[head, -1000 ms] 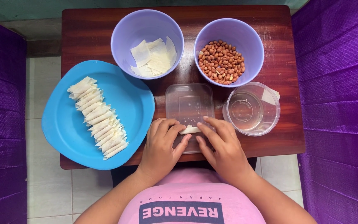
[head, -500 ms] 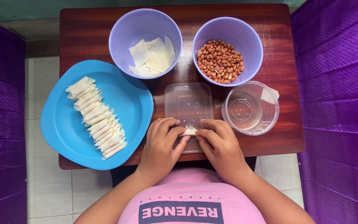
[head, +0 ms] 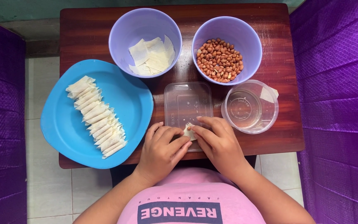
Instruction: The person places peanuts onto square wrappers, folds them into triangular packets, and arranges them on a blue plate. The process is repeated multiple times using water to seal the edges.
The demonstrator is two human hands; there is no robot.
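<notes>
My left hand (head: 161, 148) and my right hand (head: 216, 142) meet at the near edge of a clear flat plastic lid (head: 187, 101) on the brown table (head: 88, 37). Between their fingertips they pinch a small pale wrapper (head: 188, 131), mostly hidden by the fingers. To the left a blue plate (head: 133, 99) carries a row of several folded pale rolls (head: 97, 116).
At the back stand two lilac bowls: the left bowl (head: 121, 29) holds pale wrapper squares (head: 152, 56), the right bowl (head: 245, 31) holds peanuts (head: 219, 60). A clear round tub (head: 250, 106) sits right of the lid. Purple cloth (head: 336, 103) hangs on both sides.
Both hands have stayed at the lid's near edge; the fingers have shifted slightly around the wrapper. The plate, bowls and tub have not moved.
</notes>
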